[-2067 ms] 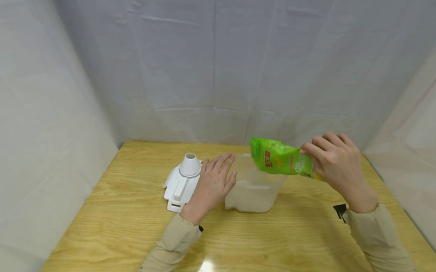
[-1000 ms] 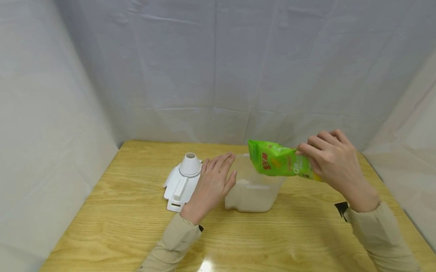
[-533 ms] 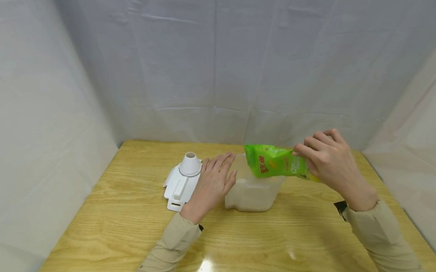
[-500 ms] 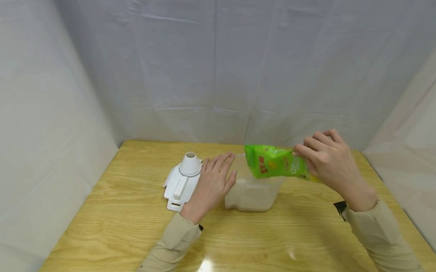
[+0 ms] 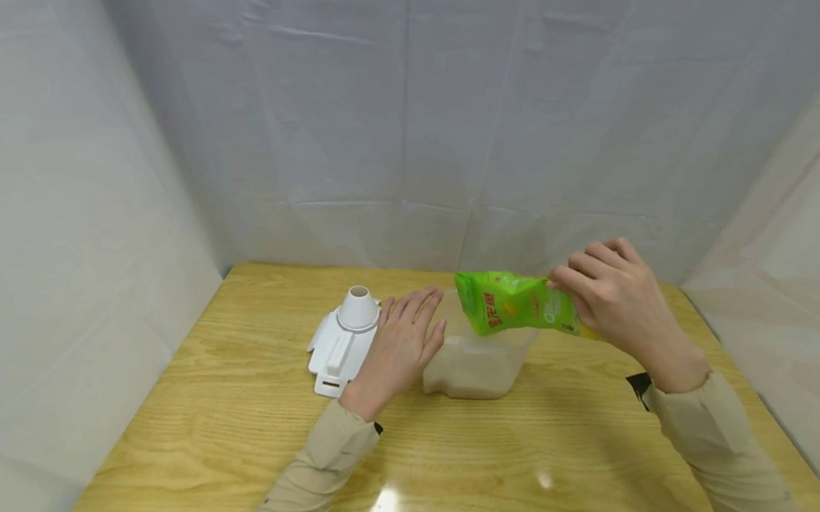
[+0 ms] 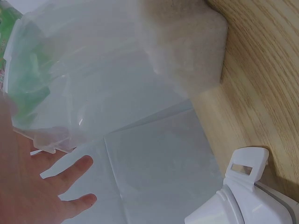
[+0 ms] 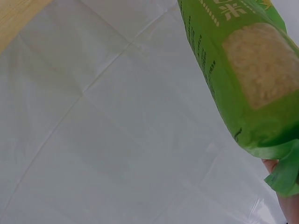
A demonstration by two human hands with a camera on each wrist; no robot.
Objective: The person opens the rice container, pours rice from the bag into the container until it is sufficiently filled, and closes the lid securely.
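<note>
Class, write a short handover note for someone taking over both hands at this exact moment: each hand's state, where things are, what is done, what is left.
Right hand grips the green bag, tipped sideways with its mouth over the clear container.
Left hand, fingers straight, rests against the container's left side.
The container stands on the wooden table and already holds pale grain.
The white lid with its spout lies to the left, off the container.
Left, probably: finish emptying the bag, then fit the lid.

Lighting is bright, even and diffuse, coming from overhead. On the wooden table [image 5: 204, 418], glare spots sit at 6 o'clock in the head view. Shadows are soft and short. Both wrist views are blurred at close range; the white backdrop [image 5: 404, 119] bows slightly at the edges.
</note>
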